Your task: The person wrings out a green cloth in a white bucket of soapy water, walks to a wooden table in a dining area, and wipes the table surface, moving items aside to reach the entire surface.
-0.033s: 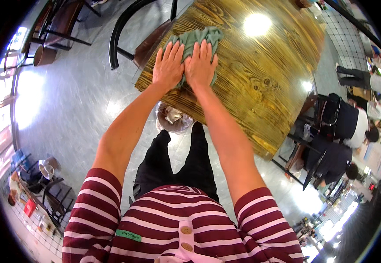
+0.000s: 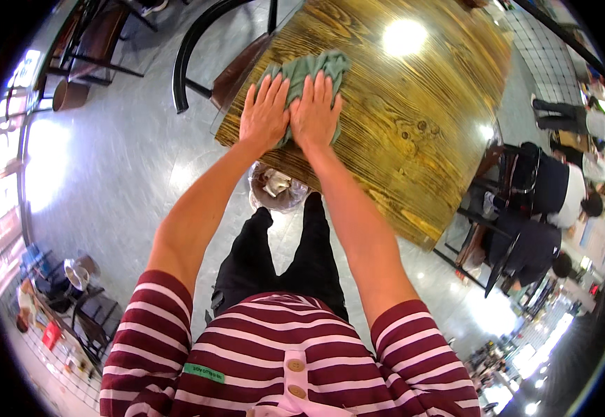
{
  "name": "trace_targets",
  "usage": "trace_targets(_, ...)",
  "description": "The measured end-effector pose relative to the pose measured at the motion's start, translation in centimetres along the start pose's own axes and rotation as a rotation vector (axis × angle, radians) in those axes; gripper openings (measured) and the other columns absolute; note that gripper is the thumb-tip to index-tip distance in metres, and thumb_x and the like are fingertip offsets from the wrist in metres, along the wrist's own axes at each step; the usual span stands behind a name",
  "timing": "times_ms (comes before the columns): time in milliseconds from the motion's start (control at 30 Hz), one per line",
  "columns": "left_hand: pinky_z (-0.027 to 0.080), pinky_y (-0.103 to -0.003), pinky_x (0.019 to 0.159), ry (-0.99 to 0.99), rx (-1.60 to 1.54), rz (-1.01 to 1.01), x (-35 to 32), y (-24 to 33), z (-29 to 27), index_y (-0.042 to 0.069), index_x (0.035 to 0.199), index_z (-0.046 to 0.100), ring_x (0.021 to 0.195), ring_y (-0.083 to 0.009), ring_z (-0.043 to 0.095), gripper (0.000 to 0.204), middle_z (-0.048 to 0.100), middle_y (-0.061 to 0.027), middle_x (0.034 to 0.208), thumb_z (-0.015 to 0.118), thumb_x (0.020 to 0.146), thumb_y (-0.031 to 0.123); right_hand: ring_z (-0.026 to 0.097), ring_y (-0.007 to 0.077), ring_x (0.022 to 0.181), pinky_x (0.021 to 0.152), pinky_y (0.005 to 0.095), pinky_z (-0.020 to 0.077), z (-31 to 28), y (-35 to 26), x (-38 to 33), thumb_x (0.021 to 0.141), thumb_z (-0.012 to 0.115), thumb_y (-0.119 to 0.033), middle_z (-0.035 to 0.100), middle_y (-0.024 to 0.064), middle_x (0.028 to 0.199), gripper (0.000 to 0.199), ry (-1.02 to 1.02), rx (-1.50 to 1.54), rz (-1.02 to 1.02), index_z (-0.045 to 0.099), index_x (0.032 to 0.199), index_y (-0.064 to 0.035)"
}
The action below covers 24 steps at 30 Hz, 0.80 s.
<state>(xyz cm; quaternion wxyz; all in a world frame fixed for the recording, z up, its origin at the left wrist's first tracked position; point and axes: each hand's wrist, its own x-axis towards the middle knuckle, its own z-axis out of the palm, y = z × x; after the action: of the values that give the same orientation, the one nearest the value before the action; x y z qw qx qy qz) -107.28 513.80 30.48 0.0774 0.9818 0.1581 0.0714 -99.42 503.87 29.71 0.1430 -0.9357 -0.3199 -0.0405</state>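
A crumpled grey-green cloth [image 2: 316, 68] lies on the brown wood-grain table [image 2: 407, 167], close to its near left edge. My left hand [image 2: 265, 115] rests flat on the cloth's left part with its fingers stretched out. Beside it, my right hand [image 2: 315, 115] presses flat on the middle of the cloth, fingers also straight and slightly apart. The thumbs are close together. Both palms cover much of the cloth, and its folds show beyond the fingertips and to the right of my right hand.
A lined waste bin [image 2: 275, 187] with crumpled paper stands under the table's near edge, by my feet. One black-armed chair [image 2: 236, 73] is at the table's left side. People [image 2: 532, 243] sit on chairs to the right. Grey floor [image 2: 122, 160] stretches left.
Both hands and the cloth have shifted slightly toward me and a little left on the table. The fingers stay flat.
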Motion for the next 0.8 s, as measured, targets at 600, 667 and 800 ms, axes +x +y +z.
trace_targets(600, 0.015, -0.046, 0.116, -0.187, -0.280, 0.458, -7.3, 14.5, 1.2, 0.006, 0.142, 0.041, 0.142, -0.0263, 0.028, 0.054, 0.037, -0.0088, 0.150, 0.044, 0.093, 0.028, 0.023, 0.0294, 0.143, 0.114, 0.0510, 0.0166, -7.2, 10.1, -16.8, 0.089, 0.049, -0.022, 0.027, 0.0121, 0.154, 0.054, -0.060, -0.064, 0.289, 0.040, 0.140, -0.0053)
trace_targets(667, 0.015, -0.045, 0.116, -0.233, -0.299, 0.508, -5.5, 15.2, 1.2, 0.007, 0.143, 0.039, 0.143, -0.0249, 0.026, 0.053, 0.037, -0.0081, 0.150, 0.042, 0.096, 0.029, 0.022, 0.0304, 0.143, 0.114, 0.0512, 0.0163, -7.5, 11.2, -15.9, 0.090, 0.046, -0.022, 0.025, 0.0136, 0.154, 0.053, -0.080, -0.072, 0.296, 0.039, 0.140, -0.0030)
trace_targets(800, 0.015, -0.045, 0.116, -0.203, -0.280, 0.563, -1.3, 16.3, 2.8, 0.008, 0.144, 0.038, 0.143, -0.0242, 0.026, 0.052, 0.037, -0.0071, 0.151, 0.039, 0.098, 0.030, 0.023, 0.0305, 0.143, 0.113, 0.0517, 0.0162, -7.7, 14.0, -12.6, 0.092, 0.045, -0.023, 0.028, 0.0144, 0.153, 0.052, -0.036, -0.043, 0.293, 0.040, 0.139, -0.0036)
